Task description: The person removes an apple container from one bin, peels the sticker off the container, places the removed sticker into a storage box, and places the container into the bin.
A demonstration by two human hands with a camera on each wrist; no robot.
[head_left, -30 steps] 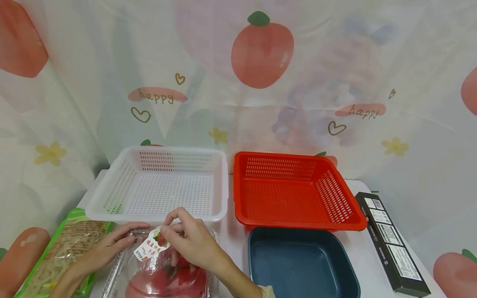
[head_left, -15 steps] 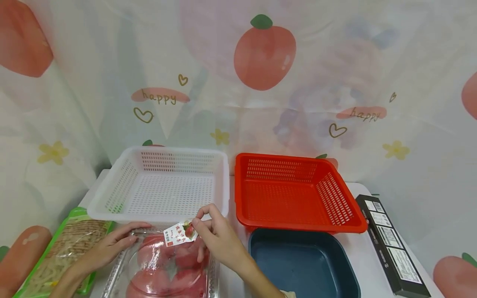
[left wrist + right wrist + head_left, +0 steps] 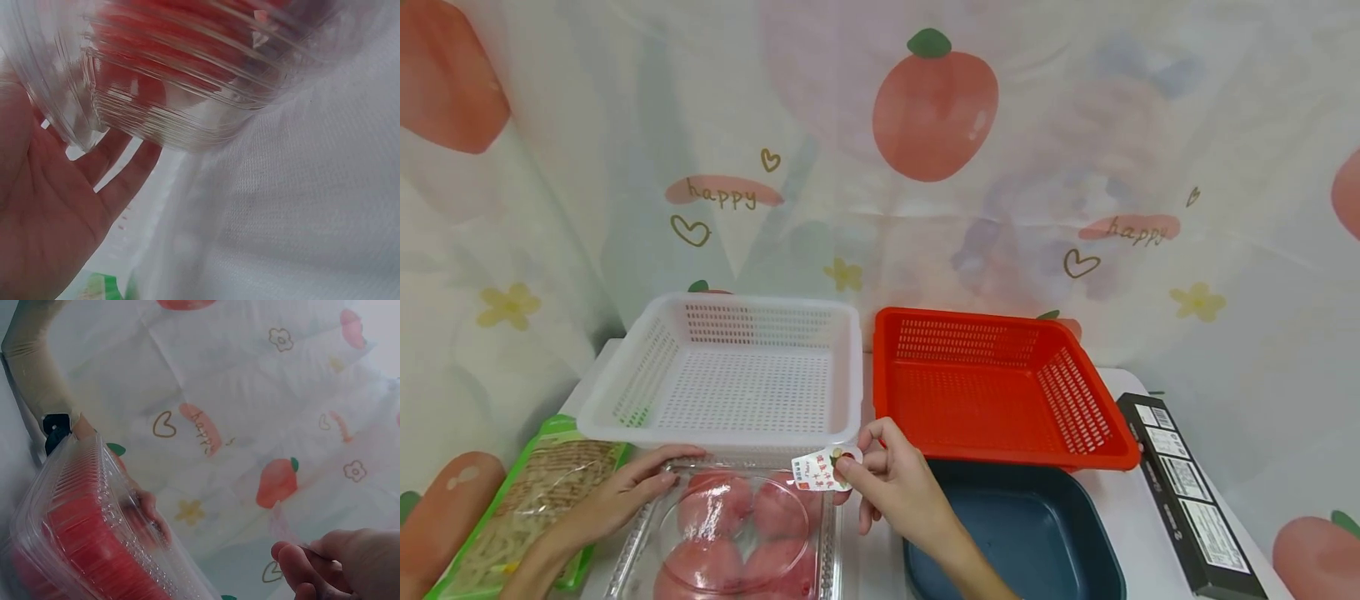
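Note:
A clear plastic box (image 3: pixel 831 533) of red round fruits (image 3: pixel 703 567) that look like apples lies at the front, lid on. My left hand (image 3: pixel 598 504) rests at its far left corner; in the left wrist view, its fingers (image 3: pixel 128 178) reach out nearly straight beside the ridged wall. Right of the box, my right hand (image 3: pixel 913 496) pinches a white label (image 3: pixel 812 472) with red writing and a fruit picture between thumb and index finger. The label is off the lid. In the right wrist view, the label (image 3: pixel 280 520) stands up from the fingertips, blurred.
Behind stand a white basket (image 3: pixel 718 435) and a red basket (image 3: pixel 1000 454). A dark blue bin (image 3: pixel 1015 533) is below the right forearm. A green-edged food bag (image 3: pixel 538 492) lies at the left, and a long black box (image 3: pixel 1187 492) lies along the right edge.
My right hand has moved right with the label, away from over the box to beside it and the bin's corner. The left hand has stayed on the box.

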